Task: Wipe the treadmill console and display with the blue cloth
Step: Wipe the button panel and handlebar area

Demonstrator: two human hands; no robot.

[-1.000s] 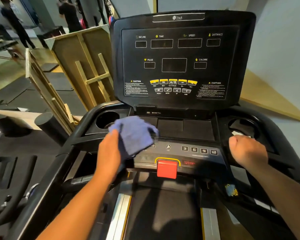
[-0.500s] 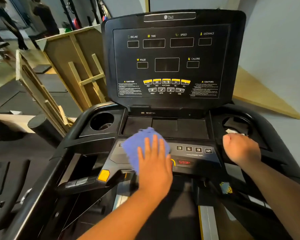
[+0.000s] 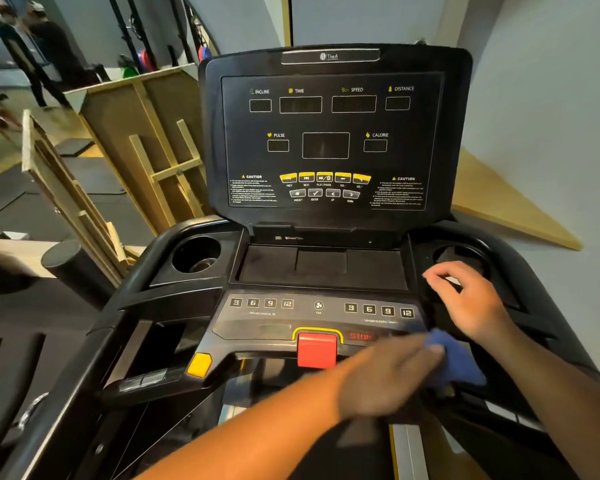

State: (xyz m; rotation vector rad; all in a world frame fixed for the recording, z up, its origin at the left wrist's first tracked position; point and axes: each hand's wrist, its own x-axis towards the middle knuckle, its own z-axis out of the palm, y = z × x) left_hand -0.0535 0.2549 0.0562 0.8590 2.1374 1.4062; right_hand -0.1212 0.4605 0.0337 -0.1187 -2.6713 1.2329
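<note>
The treadmill console (image 3: 319,320) fills my view, a wide moulded body of matte black plastic with rounded shoulders; rising from it is the display (image 3: 329,140), a flat glossy dark panel, tilted back, printed with small outlined windows and a row of yellow keys; I judge the upright panel as work not yet done, since my cloth is down on the lower deck and nowhere near it, though I cannot tell from the sheen alone what has been wiped; the lower key strip with its numbered buttons is where I am working, so I put the job at somewhere in its early or middle part.

Below the panel lies a shallow rectangular tray (image 3: 321,268), dull and faintly rubbery in look; a round cup holder (image 3: 196,254) sits deep at the left; the red stop button (image 3: 316,348) is a blocky, smooth square edged in yellow.

My left hand (image 3: 388,379) lies flat, fingers straight and blurred, pressing the blue cloth (image 3: 459,363) onto the right end of the key strip; the cloth is soft, crumpled, nappy; my right hand (image 3: 468,303) hangs loosely curled above the right cup recess, holding nothing.
</note>
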